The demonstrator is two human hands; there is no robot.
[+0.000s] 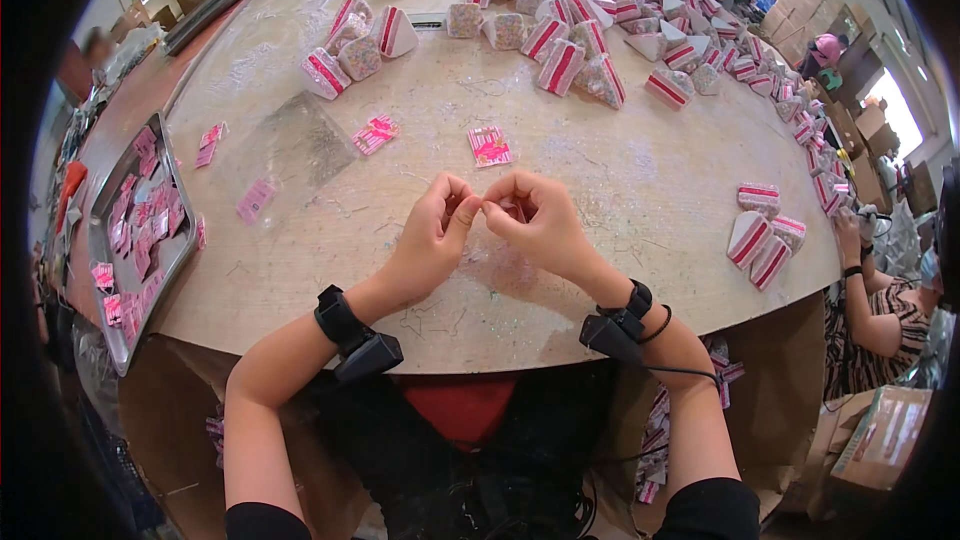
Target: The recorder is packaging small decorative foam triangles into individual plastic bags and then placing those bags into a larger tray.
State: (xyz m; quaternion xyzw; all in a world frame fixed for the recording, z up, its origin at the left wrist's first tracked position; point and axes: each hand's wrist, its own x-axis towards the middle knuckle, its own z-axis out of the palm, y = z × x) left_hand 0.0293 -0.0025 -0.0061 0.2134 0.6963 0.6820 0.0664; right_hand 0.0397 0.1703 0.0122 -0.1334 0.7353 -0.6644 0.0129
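Over the middle of the table, my left hand (432,237) and my right hand (541,227) meet at the fingertips. Both are closed in a pinch. Whatever sits between the fingers is too small or hidden to name. Just beyond them lies a pink printed card (489,146), with a second pink card (376,135) to its left. A paler pink card (255,201) rests farther left, near a clear plastic sheet (306,138). Each wrist wears a black strap with a small device.
Pink-and-white cake-slice-shaped pieces (560,66) pile up along the far side and right edge. A small group (768,251) sits at the right. A metal tray (183,249) of pink cards stands left. At the right edge another person's hand (848,237) works beside the table (640,170).
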